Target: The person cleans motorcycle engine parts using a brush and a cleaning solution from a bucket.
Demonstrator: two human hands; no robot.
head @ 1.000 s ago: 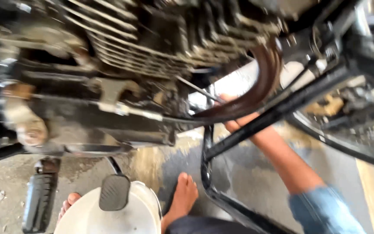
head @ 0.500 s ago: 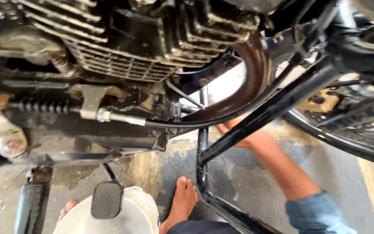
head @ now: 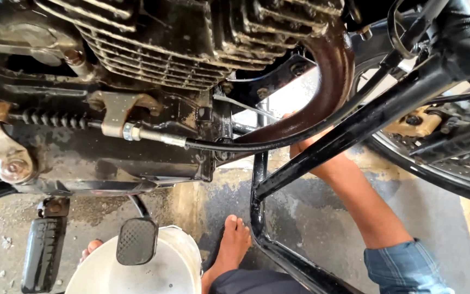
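My right hand (head: pixel 307 151) reaches in behind the black frame tube (head: pixel 357 128) and under the rusty brown exhaust pipe (head: pixel 334 71) of a motorcycle. The pipe, the tube and a black cable (head: pixel 235 146) hide its fingers, so I cannot tell whether it holds anything. Its forearm, in a rolled blue sleeve (head: pixel 403 267), runs to the lower right. The dirty finned engine (head: pixel 191 43) fills the top left. My left hand is out of view.
A white bucket (head: pixel 172 269) stands below the engine, with the black brake pedal (head: pixel 137 240) over it and a footpeg (head: pixel 42 253) to its left. My bare foot (head: pixel 234 245) rests on wet concrete beside the bucket. The wheel (head: pixel 452 169) is at right.
The view has drawn closer to the engine and steadied. My right hand stays behind the exhaust pipe and frame tube, roughly where it was.
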